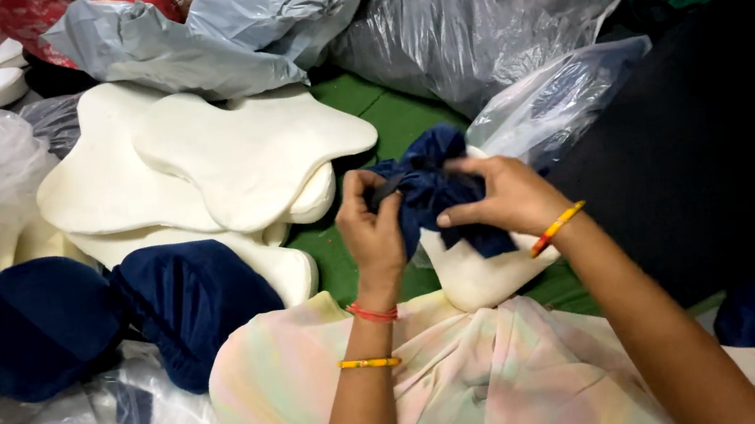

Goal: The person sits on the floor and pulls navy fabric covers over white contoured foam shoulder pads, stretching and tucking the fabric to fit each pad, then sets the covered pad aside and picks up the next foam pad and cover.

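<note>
Hands meet over the person's lap, above a pale pastel garment (pixel 478 383). Left hand (pixel 372 232) and right hand (pixel 502 196) both pinch a bunched dark blue velvet cover (pixel 433 190), which sits on the top end of a white contoured foam pad (pixel 478 276) standing on the green floor mat (pixel 394 117). Bare white foam pads (pixel 225 159) lie stacked at the mat's left edge, beside finished blue-covered pads (pixel 109 315). Grey plastic bags (pixel 467 6) crowd the mat's far edge.
</note>
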